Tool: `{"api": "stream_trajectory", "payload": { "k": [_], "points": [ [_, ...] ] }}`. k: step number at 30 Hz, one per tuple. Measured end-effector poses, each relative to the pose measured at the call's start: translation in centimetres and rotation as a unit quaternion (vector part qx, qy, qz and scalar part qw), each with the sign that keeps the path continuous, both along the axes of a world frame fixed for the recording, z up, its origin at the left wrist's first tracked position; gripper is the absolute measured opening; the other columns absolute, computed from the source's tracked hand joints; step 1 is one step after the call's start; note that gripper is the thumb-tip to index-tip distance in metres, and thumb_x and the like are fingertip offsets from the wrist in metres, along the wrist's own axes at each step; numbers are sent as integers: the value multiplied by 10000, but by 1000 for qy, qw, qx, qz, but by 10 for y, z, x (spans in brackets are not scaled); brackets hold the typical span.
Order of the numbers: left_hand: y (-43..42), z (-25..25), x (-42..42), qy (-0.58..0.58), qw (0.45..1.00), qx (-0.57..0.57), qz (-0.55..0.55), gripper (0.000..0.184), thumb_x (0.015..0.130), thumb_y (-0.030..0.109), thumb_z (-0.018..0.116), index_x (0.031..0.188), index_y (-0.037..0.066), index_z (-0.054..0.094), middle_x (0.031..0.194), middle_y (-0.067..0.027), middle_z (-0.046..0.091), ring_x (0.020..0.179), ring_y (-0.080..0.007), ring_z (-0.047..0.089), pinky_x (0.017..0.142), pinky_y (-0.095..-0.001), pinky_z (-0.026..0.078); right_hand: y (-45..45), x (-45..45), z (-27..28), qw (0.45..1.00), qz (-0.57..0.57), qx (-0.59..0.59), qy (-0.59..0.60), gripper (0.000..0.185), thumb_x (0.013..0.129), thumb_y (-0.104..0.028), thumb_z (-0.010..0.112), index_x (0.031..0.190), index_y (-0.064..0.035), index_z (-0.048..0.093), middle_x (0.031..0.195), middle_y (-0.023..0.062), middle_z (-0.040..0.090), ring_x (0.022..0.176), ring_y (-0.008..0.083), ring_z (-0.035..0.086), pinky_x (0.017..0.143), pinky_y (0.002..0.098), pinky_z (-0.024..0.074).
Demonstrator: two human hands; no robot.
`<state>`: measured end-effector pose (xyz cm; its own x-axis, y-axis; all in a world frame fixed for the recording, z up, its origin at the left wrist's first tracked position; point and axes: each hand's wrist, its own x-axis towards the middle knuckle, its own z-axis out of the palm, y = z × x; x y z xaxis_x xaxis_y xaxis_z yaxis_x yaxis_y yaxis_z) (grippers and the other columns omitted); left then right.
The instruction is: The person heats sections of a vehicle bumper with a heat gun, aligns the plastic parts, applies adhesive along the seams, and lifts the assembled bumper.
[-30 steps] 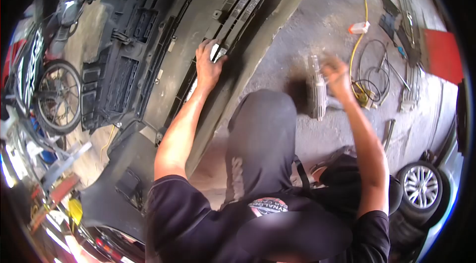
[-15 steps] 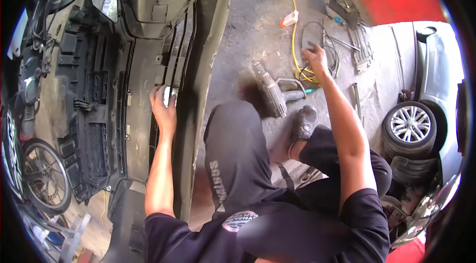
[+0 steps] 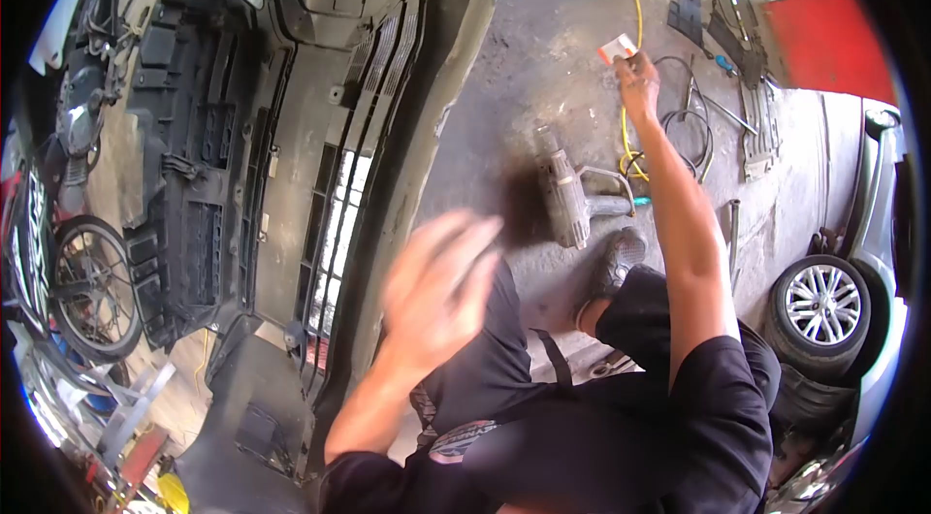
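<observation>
My right hand [image 3: 637,87] reaches out over the floor, its fingers closed on the edge of a small white and orange box [image 3: 618,49] beside the yellow cord. Blurred by motion, my left hand [image 3: 441,286] is raised above my knee, away from the bumper, and nothing shows in its spread fingers. The large dark bumper [image 3: 388,160] lies to the left, its slotted grille facing up. A grey heat gun [image 3: 565,194] lies on the floor between my hands, nearer my shoe.
A yellow cord [image 3: 632,0] and a black cable [image 3: 700,141] lie on the floor. Dark brackets [image 3: 687,10], a red panel [image 3: 834,47] and a car wheel [image 3: 822,305] are at the right. A motorcycle wheel [image 3: 95,286] stands at the far left.
My left hand has let go of the bumper's grille and moved right, toward my knee. My right hand has reached forward and taken hold of the white and orange box.
</observation>
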<state>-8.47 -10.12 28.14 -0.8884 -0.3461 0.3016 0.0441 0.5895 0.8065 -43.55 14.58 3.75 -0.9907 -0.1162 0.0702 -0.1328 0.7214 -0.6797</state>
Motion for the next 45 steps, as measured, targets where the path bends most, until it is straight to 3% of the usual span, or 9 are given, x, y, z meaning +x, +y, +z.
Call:
{"api": "stream_trajectory", "payload": {
  "k": [3,5,8,12,18,27,35,41,45],
  "points": [
    [21,-42,-84,-96,984,113,-101,526,892,44,717,1399,40,578,1335,-231,606,1174,-358,643,950,-406,553,-14,43,47,997,56,-25,-37,408,895,-306,711,1141,19,692,955,206,734,855,294,700,776,391,522],
    [28,-84,-133,-107,989,19,-101,642,878,56,696,1481,41,474,1409,-234,547,1286,-408,561,1058,-446,495,-25,75,83,990,103,-84,-46,414,900,-301,719,1153,25,686,959,192,738,856,263,699,775,378,524],
    [44,-128,-162,-88,991,43,-93,652,806,16,685,1432,30,503,1384,-232,557,1292,-439,540,1087,-466,463,-38,111,125,976,153,-108,-107,385,921,-245,739,1169,43,682,989,150,755,847,167,691,746,342,540],
    [57,-132,-165,-63,992,82,-69,549,778,-1,705,1301,36,542,1189,-212,628,1159,-444,592,936,-513,527,-32,133,161,974,199,-71,-81,284,942,-187,709,1142,15,715,950,143,752,805,193,707,725,335,541],
    [62,-134,-167,-80,995,-9,-57,386,804,-33,657,1176,67,630,1137,-165,656,1085,-392,632,870,-490,534,-17,131,184,977,204,-44,32,222,962,-98,642,1137,10,727,914,139,737,751,177,681,698,326,521],
    [72,-136,-166,-118,988,-36,-92,403,765,-57,675,1147,67,644,1101,-151,635,1136,-377,596,857,-475,557,-21,127,187,979,186,40,-76,290,955,-202,637,1137,2,735,725,127,696,647,191,648,653,329,507],
    [64,-144,-172,-106,990,-60,-68,310,722,-67,683,998,75,679,1080,-137,641,1140,-387,584,852,-468,571,-24,116,179,954,173,11,-245,351,904,-152,606,1151,67,724,806,162,743,756,196,738,722,326,573],
    [62,-152,-174,-122,988,-52,-77,265,734,-54,674,969,69,677,1022,-143,653,1081,-391,607,873,-474,561,-23,112,166,954,192,17,-231,291,888,-123,642,1084,76,721,863,171,740,772,223,727,743,346,555],
    [63,-168,-176,-101,989,-40,-105,227,767,-41,648,962,71,679,981,-149,672,1026,-398,641,879,-507,542,-21,121,162,954,282,65,-79,232,900,-98,660,1054,69,705,989,188,712,853,317,707,775,372,529]
  ]
}}
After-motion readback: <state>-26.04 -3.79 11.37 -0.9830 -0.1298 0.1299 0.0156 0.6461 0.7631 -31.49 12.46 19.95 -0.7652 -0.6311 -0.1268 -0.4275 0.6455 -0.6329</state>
